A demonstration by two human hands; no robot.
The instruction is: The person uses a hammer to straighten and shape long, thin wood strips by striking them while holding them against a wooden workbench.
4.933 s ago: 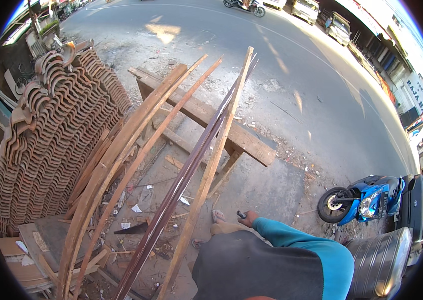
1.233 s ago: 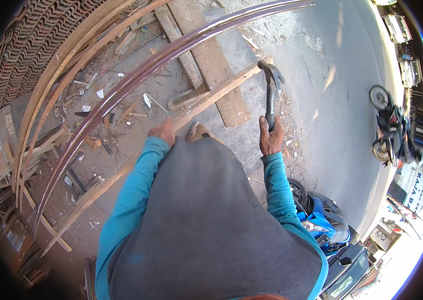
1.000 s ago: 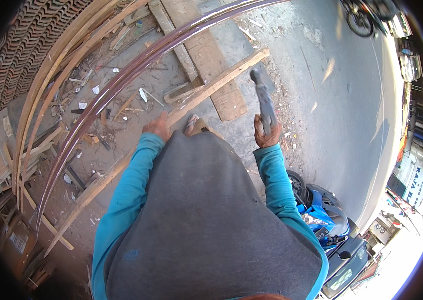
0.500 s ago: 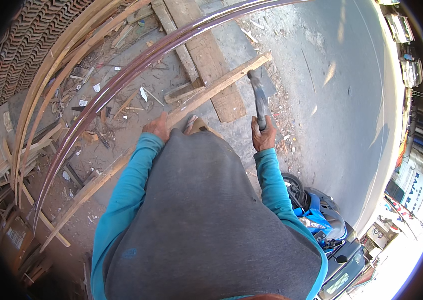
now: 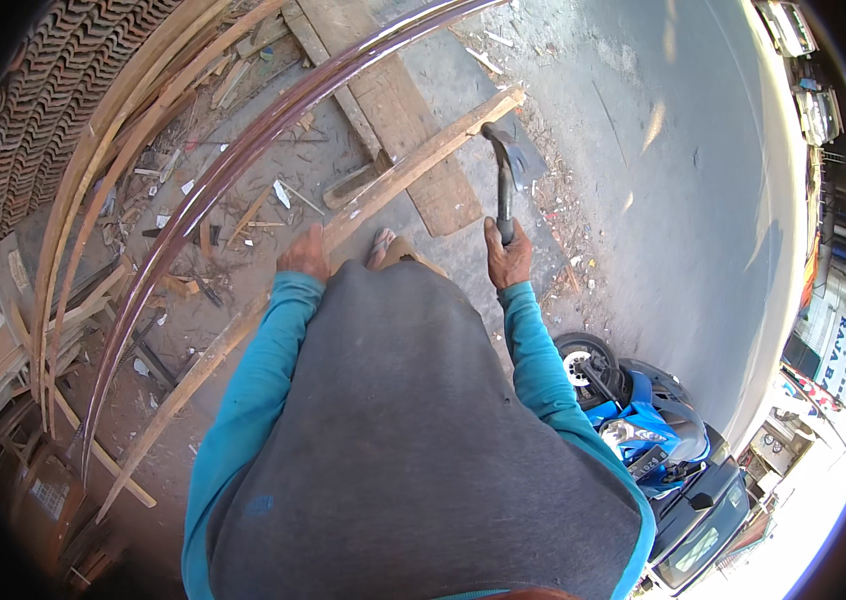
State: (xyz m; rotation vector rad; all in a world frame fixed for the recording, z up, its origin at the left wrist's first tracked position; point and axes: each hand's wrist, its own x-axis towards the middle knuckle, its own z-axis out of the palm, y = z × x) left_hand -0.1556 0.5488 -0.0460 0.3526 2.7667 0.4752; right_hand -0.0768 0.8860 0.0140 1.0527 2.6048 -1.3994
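Note:
A long wooden beam [image 5: 403, 178] runs slantwise in front of me, from the lower left up to its far end at the upper right. My left hand [image 5: 305, 254] is closed round it near its middle; some of the fingers are hidden. My right hand [image 5: 509, 257] grips the dark handle of a hammer [image 5: 504, 180]. The hammer's head lies right beside the beam's far end, and I cannot tell whether the two touch. Under the beam are a wide plank [image 5: 443, 205] and a short wood block [image 5: 351, 186].
Long curved-looking wooden strips [image 5: 93, 190] and dark red lengths [image 5: 213, 185] lie at the left, before stacked roof tiles [image 5: 33, 120]. Wood scraps and litter cover the ground. A blue motorcycle [image 5: 633, 420] stands at the right, by the paved road [image 5: 683, 220].
My right hand has brought the hammer left, so its head is nearer the beam's side. My left hand stays on the beam. The whole view has shifted slightly.

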